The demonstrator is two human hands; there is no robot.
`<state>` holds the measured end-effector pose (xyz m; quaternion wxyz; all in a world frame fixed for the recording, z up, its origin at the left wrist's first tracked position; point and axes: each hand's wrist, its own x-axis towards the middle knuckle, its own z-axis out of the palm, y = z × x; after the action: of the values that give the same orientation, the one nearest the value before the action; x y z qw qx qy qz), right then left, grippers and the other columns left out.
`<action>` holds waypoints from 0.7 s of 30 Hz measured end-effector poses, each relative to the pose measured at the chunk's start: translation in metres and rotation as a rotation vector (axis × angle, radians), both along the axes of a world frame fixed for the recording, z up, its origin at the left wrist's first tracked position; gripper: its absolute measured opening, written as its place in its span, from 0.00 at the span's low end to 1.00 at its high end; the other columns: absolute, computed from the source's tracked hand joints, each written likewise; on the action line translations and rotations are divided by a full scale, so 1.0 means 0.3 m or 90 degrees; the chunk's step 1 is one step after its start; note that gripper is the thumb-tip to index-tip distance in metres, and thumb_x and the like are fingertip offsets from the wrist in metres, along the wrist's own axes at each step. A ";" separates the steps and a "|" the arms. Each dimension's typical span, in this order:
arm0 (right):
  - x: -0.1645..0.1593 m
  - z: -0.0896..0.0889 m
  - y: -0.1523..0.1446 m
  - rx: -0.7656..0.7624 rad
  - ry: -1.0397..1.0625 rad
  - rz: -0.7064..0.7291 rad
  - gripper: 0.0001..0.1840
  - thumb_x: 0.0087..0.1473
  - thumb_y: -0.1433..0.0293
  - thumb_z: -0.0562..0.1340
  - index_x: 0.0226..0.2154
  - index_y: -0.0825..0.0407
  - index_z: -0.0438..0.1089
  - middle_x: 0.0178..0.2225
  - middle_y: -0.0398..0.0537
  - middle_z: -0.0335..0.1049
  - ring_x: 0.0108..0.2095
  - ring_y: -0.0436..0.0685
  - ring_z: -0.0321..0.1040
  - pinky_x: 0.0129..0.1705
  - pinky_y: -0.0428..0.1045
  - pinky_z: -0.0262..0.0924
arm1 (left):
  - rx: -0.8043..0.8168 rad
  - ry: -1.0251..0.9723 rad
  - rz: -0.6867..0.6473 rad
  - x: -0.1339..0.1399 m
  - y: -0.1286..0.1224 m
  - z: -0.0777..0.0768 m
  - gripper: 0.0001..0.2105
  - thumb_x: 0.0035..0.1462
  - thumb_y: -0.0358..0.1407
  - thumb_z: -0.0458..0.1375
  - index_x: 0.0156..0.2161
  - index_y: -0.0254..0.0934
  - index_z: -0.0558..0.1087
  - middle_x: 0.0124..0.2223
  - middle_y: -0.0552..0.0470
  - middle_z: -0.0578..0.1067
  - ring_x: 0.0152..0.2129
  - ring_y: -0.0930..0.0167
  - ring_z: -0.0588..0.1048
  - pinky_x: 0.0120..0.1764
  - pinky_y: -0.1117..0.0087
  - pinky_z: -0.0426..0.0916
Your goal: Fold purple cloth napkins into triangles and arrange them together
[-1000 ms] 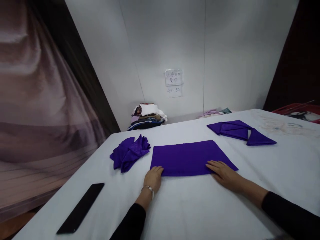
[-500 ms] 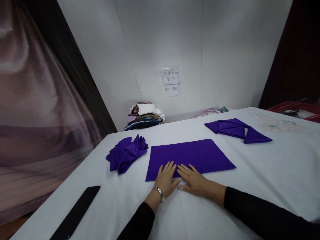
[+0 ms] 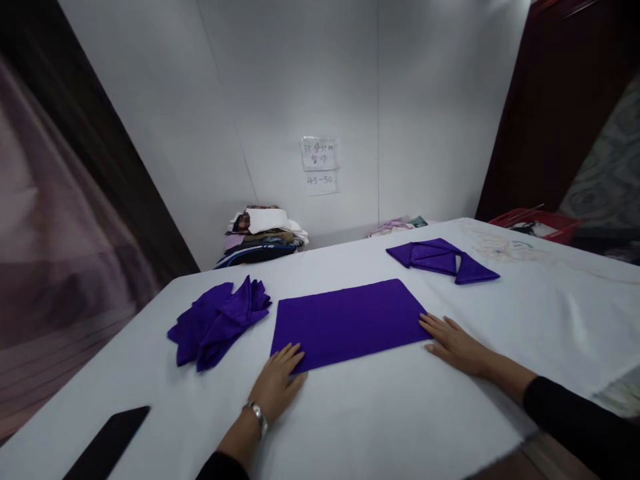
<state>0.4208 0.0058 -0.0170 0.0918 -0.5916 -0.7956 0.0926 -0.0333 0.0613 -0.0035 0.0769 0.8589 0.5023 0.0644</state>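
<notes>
A purple cloth napkin [image 3: 350, 321], folded into a flat rectangle, lies on the white tablecloth in front of me. My left hand [image 3: 278, 381] rests on its near left corner, fingers stretched out, a silver bracelet at the wrist. At the near right corner, the fingertips of my right hand [image 3: 453, 343] touch the edge, also flat and spread. Left of the rectangle sits a purple napkin folded into a pleated, pointed shape [image 3: 220, 320]. Farther back on the right lies another folded purple napkin [image 3: 440, 259] with pointed ends.
A long black flat object [image 3: 110, 443] lies at the near left of the white-covered table [image 3: 370, 420]. Behind the table are a pile of folded clothes [image 3: 265, 233], a red basket [image 3: 545, 225] and a wall with a handwritten paper sign [image 3: 320, 163].
My hands have slid apart from the middle of the napkin's near edge, the left to its left corner and the right to its right corner. The view has turned slightly rightward.
</notes>
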 end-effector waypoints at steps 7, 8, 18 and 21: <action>-0.151 0.054 0.013 0.086 -0.004 0.070 0.26 0.54 0.72 0.49 0.57 0.50 0.55 0.56 0.52 0.57 0.58 0.59 0.49 0.59 0.63 0.32 | 0.072 0.042 0.050 0.047 0.031 0.031 0.23 0.48 0.21 0.46 0.48 0.37 0.70 0.51 0.49 0.71 0.49 0.68 0.67 0.53 0.64 0.60; -0.168 0.055 0.021 0.101 -0.001 0.074 0.27 0.53 0.75 0.49 0.56 0.50 0.56 0.55 0.52 0.58 0.56 0.59 0.52 0.58 0.62 0.35 | 0.074 0.049 0.063 0.055 0.036 0.045 0.23 0.48 0.21 0.46 0.47 0.37 0.70 0.50 0.49 0.72 0.48 0.69 0.68 0.51 0.65 0.61; -0.077 0.191 0.049 0.155 0.145 -0.025 0.16 0.51 0.75 0.51 0.38 0.50 0.71 0.37 0.48 0.74 0.39 0.58 0.68 0.42 0.53 0.60 | 0.107 -0.074 0.144 0.001 -0.023 0.281 0.13 0.52 0.36 0.50 0.40 0.45 0.74 0.41 0.54 0.77 0.38 0.66 0.74 0.41 0.67 0.67; -0.021 0.338 -0.011 0.106 0.254 -0.020 0.13 0.53 0.67 0.54 0.38 0.50 0.71 0.36 0.47 0.73 0.36 0.56 0.69 0.39 0.50 0.62 | 0.050 -0.227 0.140 -0.042 -0.069 0.405 0.12 0.48 0.45 0.54 0.36 0.46 0.75 0.36 0.57 0.78 0.34 0.68 0.75 0.38 0.71 0.69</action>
<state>0.4146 0.0025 0.0843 0.2971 -0.5643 -0.7573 0.1406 -0.0459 0.0406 0.1181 0.1235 0.7763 0.5685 0.2427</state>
